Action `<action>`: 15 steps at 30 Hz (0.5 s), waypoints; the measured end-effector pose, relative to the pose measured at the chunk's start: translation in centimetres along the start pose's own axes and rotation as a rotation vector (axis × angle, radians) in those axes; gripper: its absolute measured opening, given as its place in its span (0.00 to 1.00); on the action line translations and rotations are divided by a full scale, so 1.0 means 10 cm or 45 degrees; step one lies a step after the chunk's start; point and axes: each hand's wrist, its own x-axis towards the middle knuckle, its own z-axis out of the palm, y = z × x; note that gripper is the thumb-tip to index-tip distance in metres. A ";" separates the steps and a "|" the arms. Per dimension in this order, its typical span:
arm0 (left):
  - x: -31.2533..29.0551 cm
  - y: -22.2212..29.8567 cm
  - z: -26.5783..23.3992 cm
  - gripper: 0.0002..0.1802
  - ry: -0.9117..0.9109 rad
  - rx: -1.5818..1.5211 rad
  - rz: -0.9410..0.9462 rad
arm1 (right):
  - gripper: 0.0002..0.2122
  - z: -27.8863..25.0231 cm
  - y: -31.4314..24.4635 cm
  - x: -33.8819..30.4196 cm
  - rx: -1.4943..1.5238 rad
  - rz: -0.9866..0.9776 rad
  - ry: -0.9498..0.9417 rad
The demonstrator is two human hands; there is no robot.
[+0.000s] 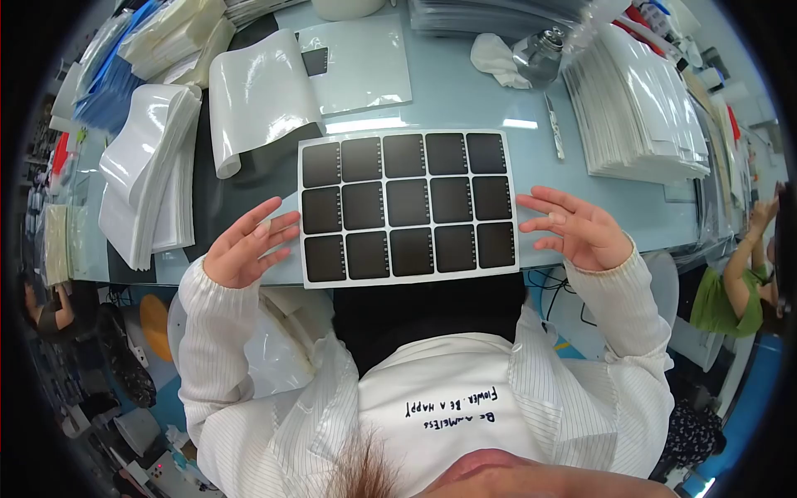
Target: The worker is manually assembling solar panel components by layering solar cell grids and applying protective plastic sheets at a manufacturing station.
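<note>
A white sheet (407, 202) with rows of black rounded squares lies flat at the front edge of the table. To its left, my left hand (249, 241) is open, palm partly up, fingers apart, with the fingertips right at the sheet's edge. On the opposite side my right hand (579, 228) is also open, its spread fingers pointing at the right edge. Neither hand grips anything. Whether the fingertips touch the sheet or stop just short of it, I cannot tell.
A curled white sheet (261, 95) and a stack of glossy white sheets (149, 178) lie to the left. At the right are a tall stack of white sheets (635, 108), a slim knife (554, 126), a bottle with a metal top (540, 60) and a crumpled tissue (496, 60). Other people sit at both sides.
</note>
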 end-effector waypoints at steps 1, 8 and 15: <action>0.01 -0.02 0.00 0.35 0.018 0.013 -0.001 | 0.30 0.00 -0.01 -0.01 0.009 0.015 0.014; 0.17 -0.07 0.07 0.29 0.186 0.080 0.092 | 0.26 0.05 -0.06 0.17 0.013 0.098 0.181; 0.40 -0.07 0.30 0.19 0.449 0.691 0.262 | 0.16 0.05 0.01 0.43 -0.377 0.129 0.088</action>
